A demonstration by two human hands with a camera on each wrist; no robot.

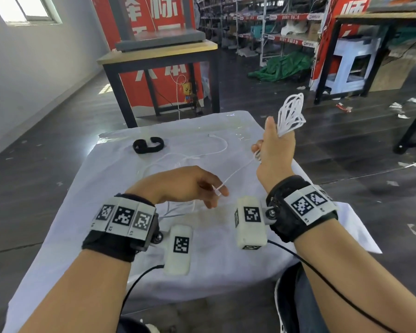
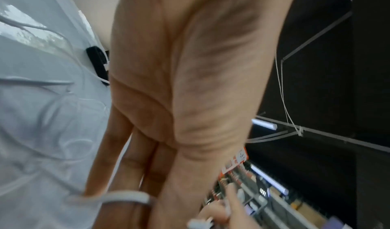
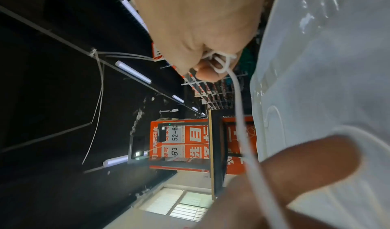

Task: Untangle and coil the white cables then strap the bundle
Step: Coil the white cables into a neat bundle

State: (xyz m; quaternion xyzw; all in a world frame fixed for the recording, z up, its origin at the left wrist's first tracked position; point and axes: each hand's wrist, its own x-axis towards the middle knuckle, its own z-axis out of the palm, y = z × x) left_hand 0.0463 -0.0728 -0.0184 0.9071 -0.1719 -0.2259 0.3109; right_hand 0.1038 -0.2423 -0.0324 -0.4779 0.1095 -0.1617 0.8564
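My right hand [image 1: 274, 150] is raised over the table's right side and grips a coil of white cable [image 1: 292, 114], whose loops stand up above the fist. One taut strand [image 1: 238, 173] runs down-left from it to my left hand [image 1: 216, 194], which holds it looped over the fingers [image 2: 126, 197]. The right wrist view shows the fist [image 3: 200, 32] closed on the cable [image 3: 221, 60]. The rest of the white cable [image 1: 202, 152] lies loose on the cloth. A black strap [image 1: 148, 145] lies curled at the far left of the table, also visible as the strap [image 2: 97, 62].
The table is covered with a white cloth [image 1: 154, 248]. Beyond it stands a wooden table with black legs [image 1: 159, 51] and red banners. Storage shelves [image 1: 262, 32] and a green tarp [image 1: 283, 66] are at the back right. My knee [image 1: 298, 296] is at the near edge.
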